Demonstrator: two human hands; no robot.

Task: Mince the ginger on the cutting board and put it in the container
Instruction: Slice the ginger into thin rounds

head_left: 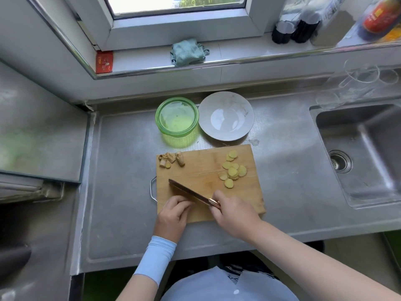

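Right hand point(233, 213) grips knife point(188, 192) beside left hand point(173, 216) on cutting board point(204, 158).

We note a pale blue sleeve point(155, 259) ending at the left hand point(171, 216), and a pale blue top point(217, 285)

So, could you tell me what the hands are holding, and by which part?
The right hand grips the knife by its handle; the left hand curls beside the blade, contents hidden.
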